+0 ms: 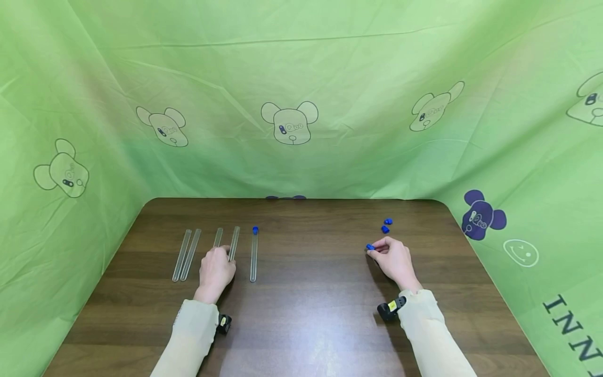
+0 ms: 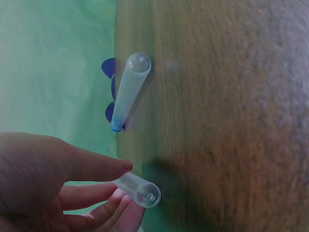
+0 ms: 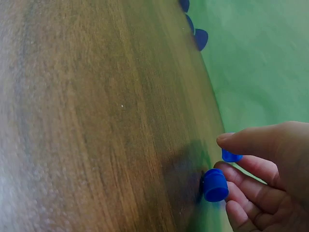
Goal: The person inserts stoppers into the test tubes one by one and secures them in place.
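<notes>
My left hand pinches a clear test tube between thumb and fingers; in the left wrist view the tube's rounded end points at the camera. Just left of it another test tube is partly hidden behind the hand. To the right lies a test tube with a blue cap. Far across the table, my right hand pinches a small blue cap with thumb and index finger. In the right wrist view one cap is partly behind the thumb, and another cap shows right at the fingertips.
Two more clear test tubes, one beside the other, lie at the left of the wooden table. Beyond the right hand are blue caps. A green printed curtain surrounds the table's back and sides.
</notes>
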Tool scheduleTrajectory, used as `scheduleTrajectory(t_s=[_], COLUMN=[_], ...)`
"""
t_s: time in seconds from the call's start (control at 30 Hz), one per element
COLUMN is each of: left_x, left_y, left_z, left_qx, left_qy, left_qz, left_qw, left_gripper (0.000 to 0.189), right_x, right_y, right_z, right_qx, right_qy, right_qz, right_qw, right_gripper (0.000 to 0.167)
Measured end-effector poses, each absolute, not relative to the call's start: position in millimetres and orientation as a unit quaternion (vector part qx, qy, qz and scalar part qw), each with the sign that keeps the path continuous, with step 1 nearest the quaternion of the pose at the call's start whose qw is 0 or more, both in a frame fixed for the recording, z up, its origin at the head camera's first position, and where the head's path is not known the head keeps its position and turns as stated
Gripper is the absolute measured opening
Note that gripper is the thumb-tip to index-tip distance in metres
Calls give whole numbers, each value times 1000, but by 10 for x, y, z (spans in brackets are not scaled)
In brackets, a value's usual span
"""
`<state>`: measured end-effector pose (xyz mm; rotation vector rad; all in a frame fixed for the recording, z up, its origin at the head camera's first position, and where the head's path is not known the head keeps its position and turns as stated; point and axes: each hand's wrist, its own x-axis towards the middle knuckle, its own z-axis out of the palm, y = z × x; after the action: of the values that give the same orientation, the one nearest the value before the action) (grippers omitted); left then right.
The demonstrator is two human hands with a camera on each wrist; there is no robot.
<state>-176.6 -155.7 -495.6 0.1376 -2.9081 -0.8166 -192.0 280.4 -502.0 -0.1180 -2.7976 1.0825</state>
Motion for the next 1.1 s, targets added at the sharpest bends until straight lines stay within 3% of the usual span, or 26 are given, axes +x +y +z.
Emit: scheduleTrajectory(t_s=[1.1], left_x=[-1812], left_y=[-1527], left_z=[-4908], left_qx=[48], left_qy=[-939], left_qz=[-329], left_qw=[87], left_gripper=[41], right_x=[-1972], right_y=[2778], right_z=[-5078], right_qx=[-28], right_qy=[-914], right_qz=[389], right_qw=[109], right_gripper=[21])
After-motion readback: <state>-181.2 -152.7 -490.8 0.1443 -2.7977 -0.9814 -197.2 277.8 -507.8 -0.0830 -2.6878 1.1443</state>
